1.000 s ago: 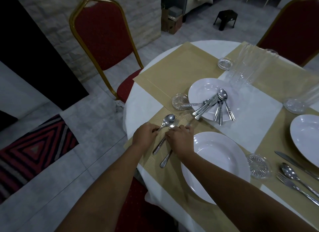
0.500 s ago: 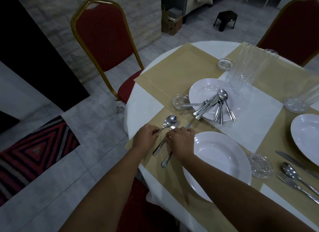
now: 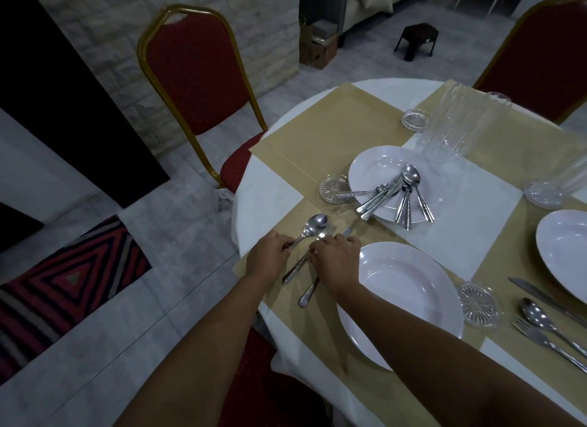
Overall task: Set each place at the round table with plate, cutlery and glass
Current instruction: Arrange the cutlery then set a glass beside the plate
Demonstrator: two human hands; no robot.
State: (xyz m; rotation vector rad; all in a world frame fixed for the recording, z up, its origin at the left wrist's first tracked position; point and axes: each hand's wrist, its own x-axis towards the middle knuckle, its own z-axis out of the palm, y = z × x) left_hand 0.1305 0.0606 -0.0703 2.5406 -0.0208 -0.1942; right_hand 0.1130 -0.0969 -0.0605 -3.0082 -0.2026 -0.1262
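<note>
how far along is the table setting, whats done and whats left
Partly done. The near plate and the right plate are down, with knife, spoon and fork laid on the right. In hand: the left hand and right hand are lining up the spoon and other cutlery. Left: the spare cutlery, the stacked glasses, and the bare far placemat.

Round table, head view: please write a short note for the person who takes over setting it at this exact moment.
Left hand: pinches the handle of the spoon on the near placemat.
Right hand: fingers curled over the fork and knife beside that spoon; exact grip is hidden.
Near plate is placed, with a glass coaster to its right; no glass there yet.
Spare cutlery lies heaped on the middle plate. Stacked glasses stand behind it.
Done: the place on the right has plate and cutlery.
Left: straighten this cutlery, set the glasses, and lay the far placemat.
</note>
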